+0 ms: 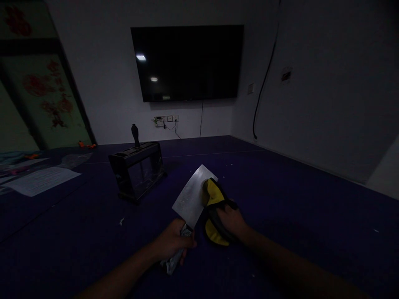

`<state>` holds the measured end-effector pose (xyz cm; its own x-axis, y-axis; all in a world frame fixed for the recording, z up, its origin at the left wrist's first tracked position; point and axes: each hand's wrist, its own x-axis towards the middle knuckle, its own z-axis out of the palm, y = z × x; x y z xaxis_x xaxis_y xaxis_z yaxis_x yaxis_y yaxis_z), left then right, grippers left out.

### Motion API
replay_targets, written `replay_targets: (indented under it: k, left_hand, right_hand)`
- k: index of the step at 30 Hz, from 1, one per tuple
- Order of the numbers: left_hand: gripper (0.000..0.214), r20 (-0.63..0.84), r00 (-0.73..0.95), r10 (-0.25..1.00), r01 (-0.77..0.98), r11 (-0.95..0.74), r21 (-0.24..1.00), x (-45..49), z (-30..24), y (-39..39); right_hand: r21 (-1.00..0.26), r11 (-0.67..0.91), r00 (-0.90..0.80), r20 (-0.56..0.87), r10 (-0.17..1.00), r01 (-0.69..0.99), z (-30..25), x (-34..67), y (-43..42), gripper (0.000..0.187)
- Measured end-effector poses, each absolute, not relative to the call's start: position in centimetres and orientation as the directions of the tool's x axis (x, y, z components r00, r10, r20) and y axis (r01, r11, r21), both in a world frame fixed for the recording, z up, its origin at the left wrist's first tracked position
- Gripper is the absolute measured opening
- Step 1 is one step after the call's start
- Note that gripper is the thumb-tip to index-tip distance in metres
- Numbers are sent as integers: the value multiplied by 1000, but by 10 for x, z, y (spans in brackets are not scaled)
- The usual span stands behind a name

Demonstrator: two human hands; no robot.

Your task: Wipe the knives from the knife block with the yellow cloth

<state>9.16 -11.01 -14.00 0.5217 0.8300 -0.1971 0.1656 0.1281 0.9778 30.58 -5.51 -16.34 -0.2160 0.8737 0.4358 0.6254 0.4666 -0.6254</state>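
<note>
My left hand (176,241) is closed around the handle of a cleaver (190,195), whose broad pale blade points up and away. Something crinkled and greyish covers the handle. In my right hand (232,216) is a yellow and black cloth (215,194), bunched and folded, with one part hanging below the fingers. The cloth touches the right side of the blade and hides part of it. Left of the cleaver stands a black knife block (145,166) with see-through sides, and one black handle (135,135) sticks up from its top.
Dark blue flooring (280,199) carries small white scraps. Paper sheets (43,180) and clear plastic (75,160) lie at the left. A television (190,62) hangs on the far wall above sockets (168,119) with cords. A black cable (264,79) hangs in the right corner.
</note>
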Motion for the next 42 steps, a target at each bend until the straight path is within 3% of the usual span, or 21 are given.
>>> replay_targets:
  k: [6,10,19,26,37,42]
  left_hand:
    - [19,-206,504,839,190,125,974,93,-138,-109]
    - [18,-187,512,838,192,101,976,93,-140,-109]
    - [13,-193,521,832,193,106,975,96,-139,-107]
    - [20,-197,505,841,226,91,970,98,-137,-108]
    - [18,-202,518,831,258,73,963,99,-128,-111]
    - [14,-233,543,807,271,94,958,97,-124,-112]
  right_hand:
    - [-715,555,-284,477,832,426,-144,293,-76,23]
    - [-600,640,-447,461,767,480,-137,291,-85,20]
    - [-434,737,-639,377,671,518,-133,290,-87,60]
    - [-273,830,-773,309,554,487,-121,287,-94,72]
    - [-305,796,-714,355,604,522,-127,289,-93,67]
    - [-431,674,-532,414,738,600,-130,287,-95,36]
